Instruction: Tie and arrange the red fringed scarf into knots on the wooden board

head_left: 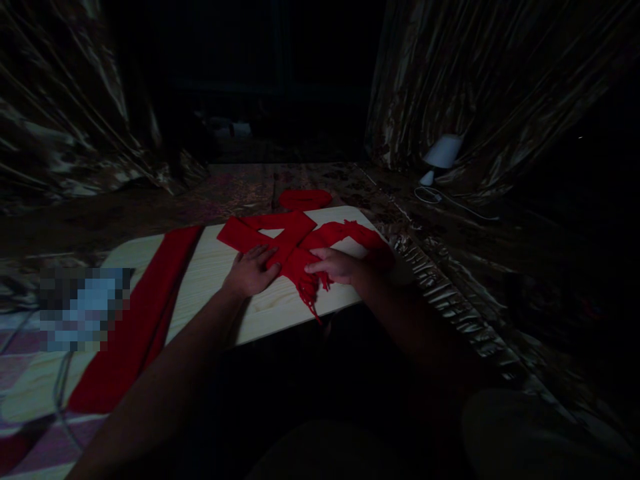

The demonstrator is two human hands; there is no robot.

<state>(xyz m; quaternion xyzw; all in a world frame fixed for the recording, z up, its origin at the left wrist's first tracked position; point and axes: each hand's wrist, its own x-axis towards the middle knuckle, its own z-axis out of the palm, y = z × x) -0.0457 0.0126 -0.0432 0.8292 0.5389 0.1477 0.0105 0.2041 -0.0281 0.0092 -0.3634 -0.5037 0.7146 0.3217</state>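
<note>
A red fringed scarf [293, 235] lies crossed over itself in loops on a pale wooden board [280, 300]. My left hand [251, 272] rests on the board and the scarf's near left edge, fingers stretched out. Close by, my right hand [336, 265] grips the scarf between thumb and fingers beside its fringed end. Loose red threads hang towards the board's front edge. The part of the scarf under my right fingers is hidden.
A long folded red cloth [145, 307] crosses the board's left side, beside a blurred-out device [85, 310] with a cable. Behind the board sits another red bundle [305, 199]. A small white lamp [444, 152] stands back right near the curtains [415, 80]. The room is dark.
</note>
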